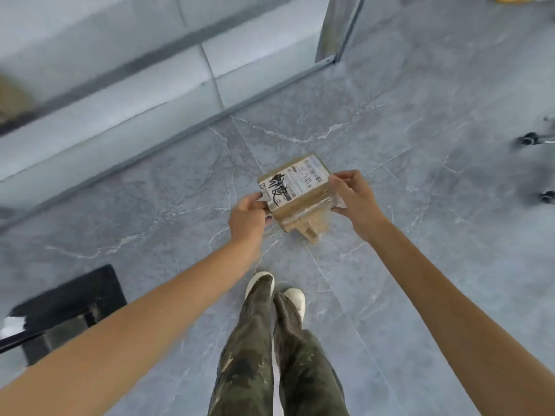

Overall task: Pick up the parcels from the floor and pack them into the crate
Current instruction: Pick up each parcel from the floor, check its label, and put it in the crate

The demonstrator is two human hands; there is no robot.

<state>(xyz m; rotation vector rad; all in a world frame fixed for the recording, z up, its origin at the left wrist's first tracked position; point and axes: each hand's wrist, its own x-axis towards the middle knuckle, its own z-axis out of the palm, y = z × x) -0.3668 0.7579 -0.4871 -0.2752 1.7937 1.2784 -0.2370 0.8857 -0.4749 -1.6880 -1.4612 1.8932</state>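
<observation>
A small brown cardboard parcel (295, 190) with a white shipping label and black scrawl on top is held in the air over the grey floor, in the middle of the view. My left hand (247, 217) grips its left end. My right hand (354, 199) grips its right end, where clear tape is wrapped around it. Both arms reach forward and down. No crate can be made out for certain.
A black box-like object (72, 307) stands on the floor at lower left. A glass partition with a metal base rail (168, 136) runs diagonally across the upper left. Chair castors (528, 139) are at the right edge. My legs and white shoes (288, 298) stand below the parcel.
</observation>
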